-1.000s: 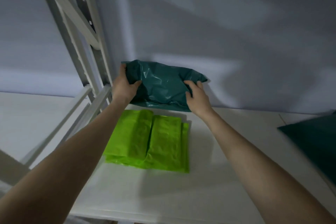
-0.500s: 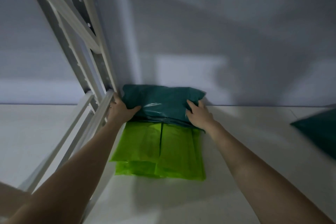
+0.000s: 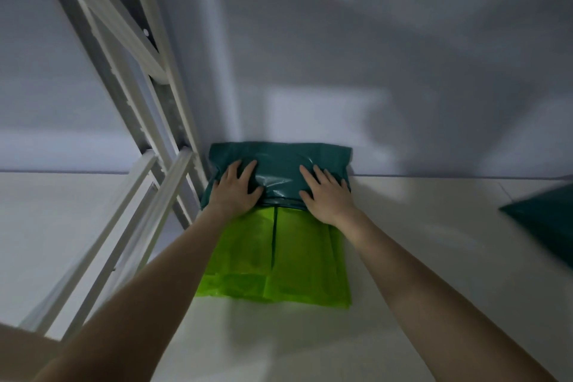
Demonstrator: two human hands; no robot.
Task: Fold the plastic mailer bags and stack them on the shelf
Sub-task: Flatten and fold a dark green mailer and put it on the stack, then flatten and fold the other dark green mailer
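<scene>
On top of the folded dark green mailer bag (image 3: 280, 164), the left hand (image 3: 236, 187) and the right hand (image 3: 325, 194) are lying palm down, fingers straight and spread, pressing the plastic flat rather than gripping it. That bag is sitting at the back of the white shelf (image 3: 418, 257), against the grey wall (image 3: 372, 40), with its near edge overlapping the far end of the folded lime green mailer bags (image 3: 279, 257) lying just in front. Just left of both, the white metal shelf frame (image 3: 148, 139) is rising at a slant. Well apart on the right, another dark green bag (image 3: 545, 220) is resting on the shelf, blurred.
</scene>
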